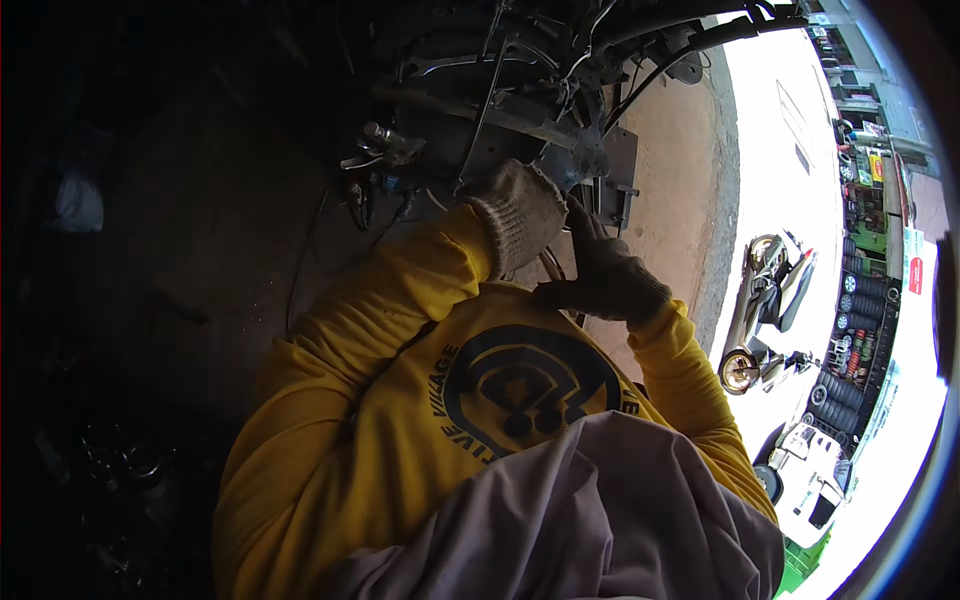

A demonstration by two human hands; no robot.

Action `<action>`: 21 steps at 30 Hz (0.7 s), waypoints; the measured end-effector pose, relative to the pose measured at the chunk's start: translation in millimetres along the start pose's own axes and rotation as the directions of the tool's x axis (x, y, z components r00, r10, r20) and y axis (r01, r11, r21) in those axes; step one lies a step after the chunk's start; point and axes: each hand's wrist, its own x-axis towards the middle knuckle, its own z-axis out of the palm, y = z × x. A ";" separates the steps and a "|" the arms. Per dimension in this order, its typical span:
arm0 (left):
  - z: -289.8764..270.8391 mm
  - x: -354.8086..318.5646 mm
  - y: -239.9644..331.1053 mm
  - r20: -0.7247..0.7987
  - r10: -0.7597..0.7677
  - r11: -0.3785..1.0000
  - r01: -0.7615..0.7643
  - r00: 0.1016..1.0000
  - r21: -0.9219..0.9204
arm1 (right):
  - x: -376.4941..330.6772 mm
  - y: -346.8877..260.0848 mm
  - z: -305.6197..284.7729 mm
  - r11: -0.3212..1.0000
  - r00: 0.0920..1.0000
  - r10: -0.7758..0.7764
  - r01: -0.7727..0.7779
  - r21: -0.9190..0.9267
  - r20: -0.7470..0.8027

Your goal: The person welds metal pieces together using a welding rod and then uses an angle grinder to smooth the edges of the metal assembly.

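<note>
Both hands wear dull, greyish knit work gloves and meet in front of my chest at the lower edge of a dark metal vehicle frame (530, 122). My left hand (522, 205) has its back toward me, and its fingers are hidden, so I cannot tell what they touch. My right hand (605, 265) is close beside it, with fingers stretched up toward the frame's lower parts and the thumb apart. I see nothing held in it. Thin rods and cables hang around the hands.
A shiny metal fitting (385, 140) and loose wires (358, 205) are left of the hands. Brown floor (680, 150) runs to a bright street on the right, where a motorcycle (765, 310) and a white vehicle (808, 475) stand. Left is mostly dark, with a pale bag-like thing (80, 203).
</note>
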 end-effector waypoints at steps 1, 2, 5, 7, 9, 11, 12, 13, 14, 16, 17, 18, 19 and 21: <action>-18.8 2.2 1.2 0.117 -0.016 1.000 0.015 0.993 0.010 | 2.9 5.2 -0.9 1.000 1.000 0.007 -0.006 -0.004 0.007; -33.9 4.6 2.5 0.232 -0.033 0.999 0.028 0.972 0.023 | 6.0 15.7 -1.3 0.988 0.995 -0.018 0.002 0.152 0.102; -54.1 7.1 3.9 0.317 -0.095 0.995 0.089 0.944 0.033 | 11.5 40.9 5.4 0.876 0.941 -0.004 -0.159 0.454 0.338; -61.0 -0.9 2.3 0.180 -0.118 0.993 0.115 0.977 0.022 | 17.3 74.5 18.7 0.767 0.874 0.021 -0.325 0.553 0.485; -63.6 -11.2 2.0 -0.101 -0.138 0.990 0.140 0.985 0.013 | 26.2 117.8 39.0 0.758 0.842 -0.521 0.381 0.529 0.141; -61.8 -19.5 5.3 -0.368 -0.135 0.989 0.148 0.920 0.008 | 39.6 135.5 55.4 0.535 0.683 -0.718 0.667 0.519 -0.138; -53.3 -32.3 11.0 -0.355 -0.150 0.986 0.165 0.923 0.011 | 47.9 133.6 52.5 0.452 0.643 -0.734 0.703 0.549 -0.219; -38.8 -45.1 20.9 -0.387 -0.316 0.934 0.212 0.866 -0.287 | 52.8 131.9 47.5 0.372 0.604 -0.737 0.738 0.563 -0.304; -21.2 -51.9 29.2 -0.360 -0.491 0.793 0.236 0.793 -0.562 | 54.2 118.4 22.1 0.572 0.782 -0.620 0.511 0.641 -0.070; 18.0 -40.2 29.0 -0.147 -0.574 0.486 0.191 0.806 -0.853 | 56.8 106.4 -3.0 0.766 0.894 -0.395 0.195 0.613 0.210; 39.0 -33.0 28.4 0.063 -0.563 0.086 0.134 0.824 -0.987 | 62.5 107.5 -5.6 0.765 0.891 -0.399 0.192 0.615 0.218; 61.4 -25.0 31.2 0.066 -0.569 0.081 0.136 0.820 -0.987 | 70.3 108.2 -8.4 0.763 0.880 -0.412 0.190 0.618 0.238; 83.0 -15.2 36.4 0.030 -0.559 -0.145 -0.062 0.829 -0.987 | 74.2 107.0 -12.0 0.764 0.869 -0.421 0.185 0.618 0.260; 89.2 -0.9 39.2 -0.007 -0.572 -0.366 -0.263 0.821 -0.893 | 78.7 79.7 -26.1 0.788 0.874 -0.347 0.074 0.612 0.341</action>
